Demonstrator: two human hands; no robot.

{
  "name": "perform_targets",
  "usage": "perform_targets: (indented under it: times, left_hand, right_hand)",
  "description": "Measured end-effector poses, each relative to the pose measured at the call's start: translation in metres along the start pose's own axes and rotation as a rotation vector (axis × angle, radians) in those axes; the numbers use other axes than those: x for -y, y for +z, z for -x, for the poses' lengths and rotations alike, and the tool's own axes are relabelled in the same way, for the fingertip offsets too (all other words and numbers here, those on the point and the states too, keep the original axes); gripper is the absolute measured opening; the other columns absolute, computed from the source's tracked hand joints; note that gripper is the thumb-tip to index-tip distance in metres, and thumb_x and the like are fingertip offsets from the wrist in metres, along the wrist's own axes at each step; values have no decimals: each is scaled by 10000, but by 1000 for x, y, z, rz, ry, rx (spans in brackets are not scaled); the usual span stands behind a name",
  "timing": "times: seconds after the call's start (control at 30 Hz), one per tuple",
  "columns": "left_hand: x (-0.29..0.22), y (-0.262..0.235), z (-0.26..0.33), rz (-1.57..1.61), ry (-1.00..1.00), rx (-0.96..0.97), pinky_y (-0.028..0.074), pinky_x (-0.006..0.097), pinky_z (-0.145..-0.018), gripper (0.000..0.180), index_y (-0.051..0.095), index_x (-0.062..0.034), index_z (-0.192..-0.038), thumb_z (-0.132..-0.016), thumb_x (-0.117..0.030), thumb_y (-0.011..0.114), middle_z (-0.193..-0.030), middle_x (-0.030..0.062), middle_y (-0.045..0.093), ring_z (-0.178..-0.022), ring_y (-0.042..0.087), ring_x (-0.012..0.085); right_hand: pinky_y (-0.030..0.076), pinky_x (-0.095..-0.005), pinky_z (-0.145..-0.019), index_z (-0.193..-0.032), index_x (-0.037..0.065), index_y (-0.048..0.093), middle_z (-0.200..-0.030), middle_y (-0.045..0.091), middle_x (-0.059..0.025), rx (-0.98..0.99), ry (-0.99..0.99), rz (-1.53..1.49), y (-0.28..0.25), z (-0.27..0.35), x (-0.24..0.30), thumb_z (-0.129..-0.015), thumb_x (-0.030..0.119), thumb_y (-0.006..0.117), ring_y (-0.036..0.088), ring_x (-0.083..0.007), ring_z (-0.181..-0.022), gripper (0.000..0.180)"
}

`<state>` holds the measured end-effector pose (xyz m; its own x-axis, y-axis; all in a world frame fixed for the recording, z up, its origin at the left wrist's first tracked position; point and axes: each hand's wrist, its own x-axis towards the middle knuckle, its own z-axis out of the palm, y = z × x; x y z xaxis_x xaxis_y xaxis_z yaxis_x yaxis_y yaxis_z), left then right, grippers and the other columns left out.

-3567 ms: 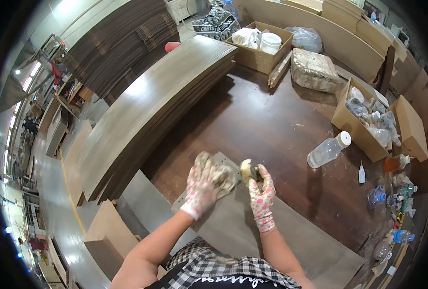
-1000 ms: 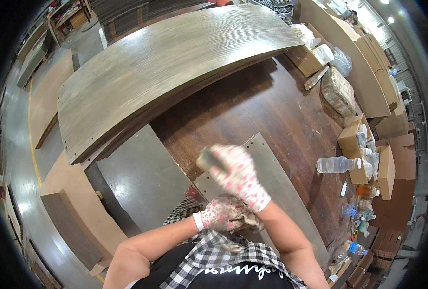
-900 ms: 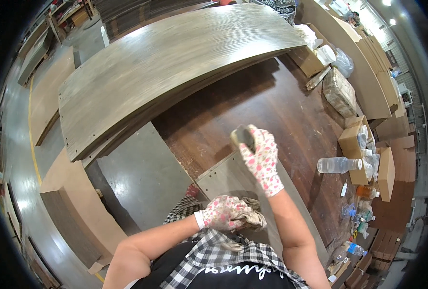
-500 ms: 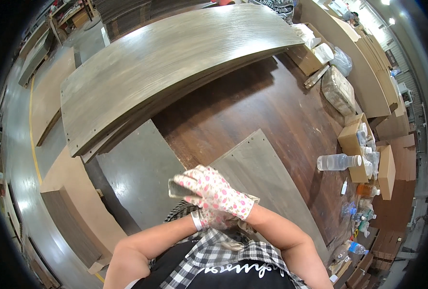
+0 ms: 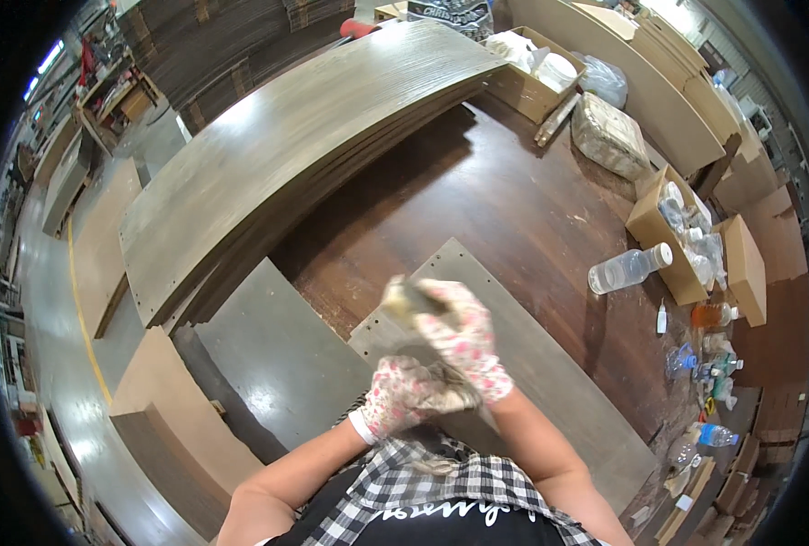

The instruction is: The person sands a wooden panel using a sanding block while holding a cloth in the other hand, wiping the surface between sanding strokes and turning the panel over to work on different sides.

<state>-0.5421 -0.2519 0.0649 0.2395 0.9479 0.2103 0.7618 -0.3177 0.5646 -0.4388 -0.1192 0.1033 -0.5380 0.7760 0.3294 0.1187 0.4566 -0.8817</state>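
A black top (image 5: 441,535) bears white script (image 5: 459,513); black-and-white checked cloth (image 5: 400,478) borders it. Beyond the top, the left glove (image 5: 398,399) and right glove (image 5: 465,338) are white, pink-spotted, the left with a plain white cuff (image 5: 361,427).

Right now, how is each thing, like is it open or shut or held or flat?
Left hand: closed on rag
Rag: bunched
Right hand: gripping pad
Pad: held, blurred
Board: lying flat
Stack: piled up
Clear bottle: capped
Amber bottle: capped
Bottle box: open, filled
Tub box: open, filled
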Motion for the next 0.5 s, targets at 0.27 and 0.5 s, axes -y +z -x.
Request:
perform_targets:
  times: [0.27, 0.5]
  left_hand:
    - [-11, 9, -67, -17, 14, -159, 396, 370, -719, 485, 547, -146, -1185, -727, -251, 669, -975, 68, 573, -857, 543, 251]
    - [29, 32, -136, -441, 1, -127, 380, 422, -720, 402, 584, -106, -949, -706, -413, 674, -929, 96, 534, -867, 499, 274]
  right_hand:
    - [459, -310, -894, -1163, -21, 554, -1138, 587, -93, -473, 309, -256, -75, 106, -58, -818, 42, 629, 567, -181, -1039, 358]
    - [441, -327, -944, -1195, -23, 532, -1170, 573, -100, -495, 273, -407, -69, 121, -68, -797, 60, 651, 556, -186, -1079, 423]
